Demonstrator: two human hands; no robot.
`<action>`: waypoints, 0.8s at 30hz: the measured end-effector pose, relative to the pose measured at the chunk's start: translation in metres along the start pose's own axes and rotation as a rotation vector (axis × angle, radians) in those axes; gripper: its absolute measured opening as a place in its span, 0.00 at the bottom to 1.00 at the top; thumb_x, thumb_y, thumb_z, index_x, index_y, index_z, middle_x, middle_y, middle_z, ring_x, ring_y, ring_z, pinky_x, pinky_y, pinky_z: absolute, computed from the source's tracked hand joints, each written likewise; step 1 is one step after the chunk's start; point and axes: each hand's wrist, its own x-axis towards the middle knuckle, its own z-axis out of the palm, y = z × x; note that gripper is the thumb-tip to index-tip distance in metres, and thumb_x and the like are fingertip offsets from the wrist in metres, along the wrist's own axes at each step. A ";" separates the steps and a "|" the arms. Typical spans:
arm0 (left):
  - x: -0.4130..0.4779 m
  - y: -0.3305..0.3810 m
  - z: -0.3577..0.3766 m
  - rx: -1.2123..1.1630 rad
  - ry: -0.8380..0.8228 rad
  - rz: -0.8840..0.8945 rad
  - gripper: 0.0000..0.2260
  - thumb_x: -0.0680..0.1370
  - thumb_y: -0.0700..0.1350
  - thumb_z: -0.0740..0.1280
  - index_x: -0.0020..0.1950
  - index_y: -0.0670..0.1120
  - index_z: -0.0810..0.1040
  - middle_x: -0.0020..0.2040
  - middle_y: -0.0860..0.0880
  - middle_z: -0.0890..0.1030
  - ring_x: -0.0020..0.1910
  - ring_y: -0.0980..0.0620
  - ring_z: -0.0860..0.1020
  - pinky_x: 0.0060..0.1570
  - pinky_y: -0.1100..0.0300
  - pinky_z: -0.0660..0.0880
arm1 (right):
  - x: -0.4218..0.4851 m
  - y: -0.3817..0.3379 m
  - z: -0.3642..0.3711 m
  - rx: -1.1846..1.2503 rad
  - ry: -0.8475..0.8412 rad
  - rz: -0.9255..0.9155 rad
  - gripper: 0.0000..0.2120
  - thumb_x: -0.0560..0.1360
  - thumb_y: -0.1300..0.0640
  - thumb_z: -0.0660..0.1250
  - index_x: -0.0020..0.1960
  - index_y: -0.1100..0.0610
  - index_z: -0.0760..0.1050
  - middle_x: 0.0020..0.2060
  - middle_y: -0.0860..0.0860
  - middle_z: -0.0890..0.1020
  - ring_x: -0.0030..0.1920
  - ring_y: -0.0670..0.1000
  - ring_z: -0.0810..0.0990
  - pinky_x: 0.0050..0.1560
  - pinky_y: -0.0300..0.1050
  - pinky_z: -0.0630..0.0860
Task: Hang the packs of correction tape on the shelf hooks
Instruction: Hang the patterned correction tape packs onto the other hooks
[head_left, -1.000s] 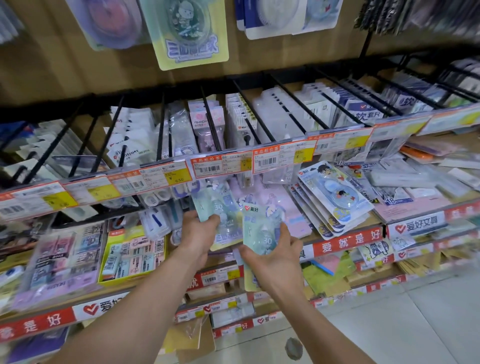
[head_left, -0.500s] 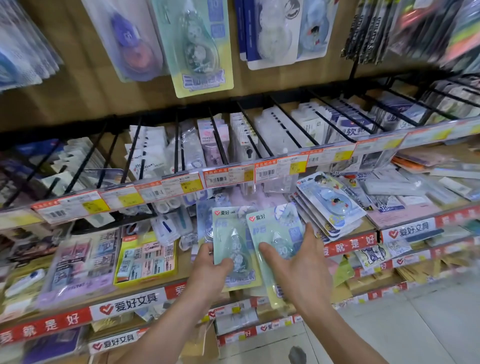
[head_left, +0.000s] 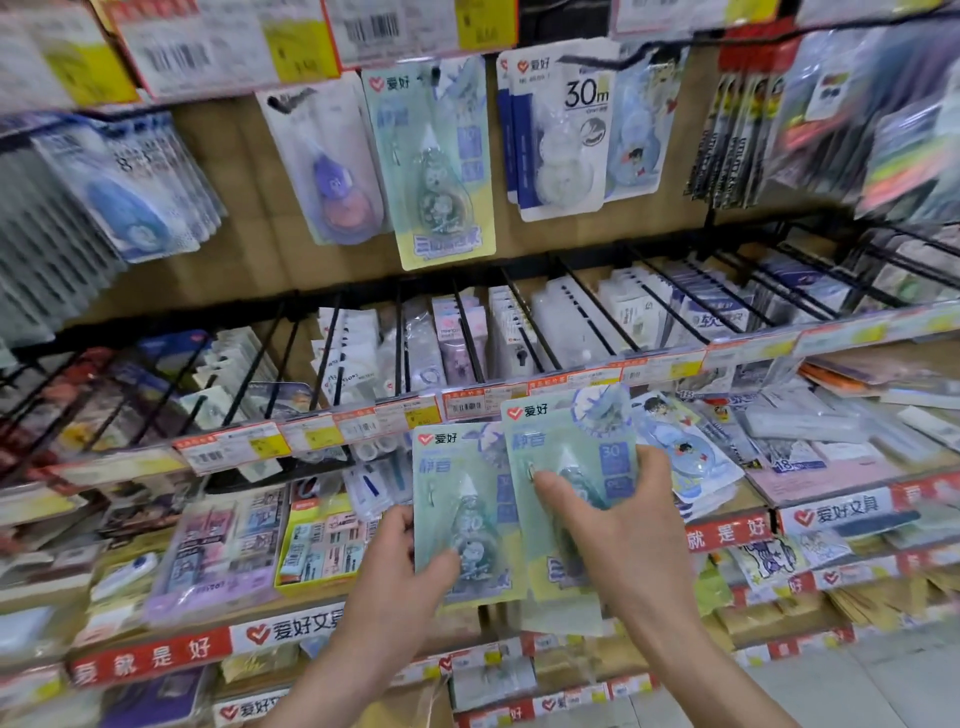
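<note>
Both packs of correction tape, the left pack (head_left: 462, 514) and the right pack (head_left: 566, 467), are pale green printed card, each under a clear plastic blister that catches glossy highlights. The shelf hooks (head_left: 524, 322) are thin black metal rods with a dull finish. Behind them the back panel (head_left: 249, 228) looks like light wood-grain board, matt. Along the shelf's front edge, the price labels (head_left: 467, 402) are paper behind shiny clear plastic.
</note>
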 end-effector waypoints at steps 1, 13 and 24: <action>-0.002 0.005 -0.002 -0.016 0.011 0.004 0.12 0.78 0.39 0.68 0.56 0.52 0.72 0.48 0.55 0.83 0.42 0.62 0.82 0.43 0.60 0.78 | 0.002 -0.005 0.000 0.015 0.001 -0.012 0.26 0.62 0.32 0.76 0.50 0.41 0.66 0.42 0.42 0.83 0.42 0.45 0.84 0.47 0.56 0.82; -0.011 0.065 -0.030 -0.177 0.196 0.170 0.14 0.78 0.35 0.67 0.54 0.54 0.71 0.48 0.54 0.83 0.42 0.61 0.82 0.42 0.62 0.76 | 0.032 -0.069 -0.006 0.261 -0.091 -0.213 0.21 0.78 0.43 0.70 0.42 0.59 0.69 0.30 0.45 0.74 0.30 0.46 0.71 0.31 0.47 0.71; 0.009 0.095 -0.049 -0.159 0.276 0.228 0.12 0.78 0.38 0.68 0.55 0.53 0.72 0.50 0.53 0.83 0.47 0.54 0.82 0.45 0.55 0.78 | 0.080 -0.133 -0.006 0.537 -0.327 -0.267 0.08 0.72 0.70 0.67 0.47 0.59 0.78 0.40 0.56 0.82 0.40 0.54 0.77 0.40 0.53 0.72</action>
